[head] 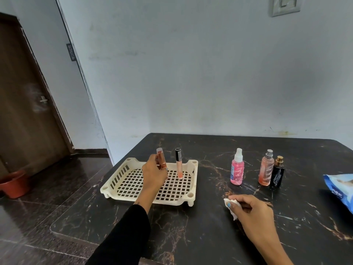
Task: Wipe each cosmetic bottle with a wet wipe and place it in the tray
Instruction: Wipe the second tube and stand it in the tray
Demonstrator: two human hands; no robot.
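Head view: left hand (153, 175) grips copper tube (161, 159) over tray (116, 180); right hand (254, 209) clutches wipe (234, 206). Recommend seating tube upright, clear of standing tube (179, 163).

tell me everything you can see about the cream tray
The tray is cream-coloured, looks like moulded plastic, roughly square, with a grid of square holes in its floor, slotted side walls, round corner posts and short feet. It sits flat on the dark marbled table, toward its left edge. A lip gloss tube with a black cap stands upright inside, near the far wall. The left hand hovers over it, holding a rose-gold lipstick upright; whether the lipstick touches the floor is hidden.
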